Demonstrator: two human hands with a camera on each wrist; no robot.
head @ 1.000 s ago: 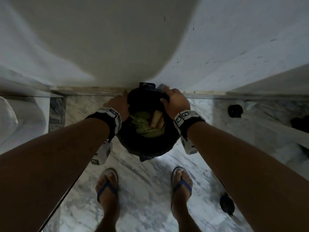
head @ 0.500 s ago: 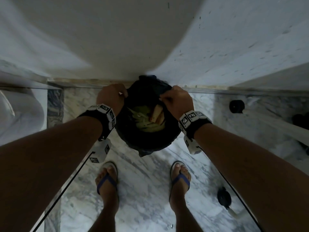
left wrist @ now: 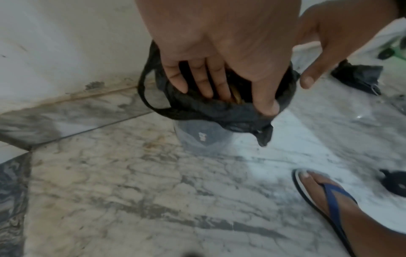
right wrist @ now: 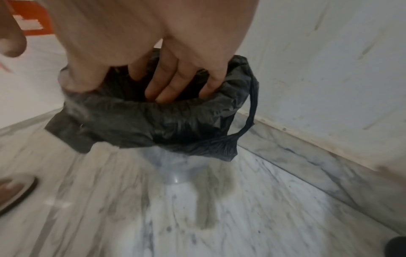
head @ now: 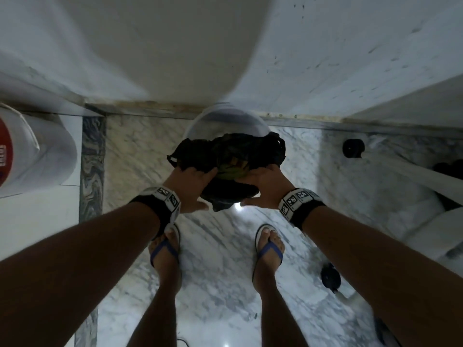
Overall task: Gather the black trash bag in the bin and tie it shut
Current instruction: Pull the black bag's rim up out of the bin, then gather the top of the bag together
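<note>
The black trash bag is bunched up above a pale translucent bin that stands against the wall. Green and tan waste shows in its mouth. My left hand holds the bag's near left rim, fingers hooked inside the bag, thumb sticking out free. My right hand grips the near right rim the same way, fingers inside the bag. A loop handle hangs from the bag. The bin's lower wall shows beneath it.
The marble floor meets a white wall right behind the bin. My feet in blue flip-flops stand just before it. A white object with a red label is on the left. Black round things lie on the right.
Both hands came from the bin's sides to the bag's near edge. The bag's rim has been pulled off the bin and bunched upward, baring the bin's pale rim.
</note>
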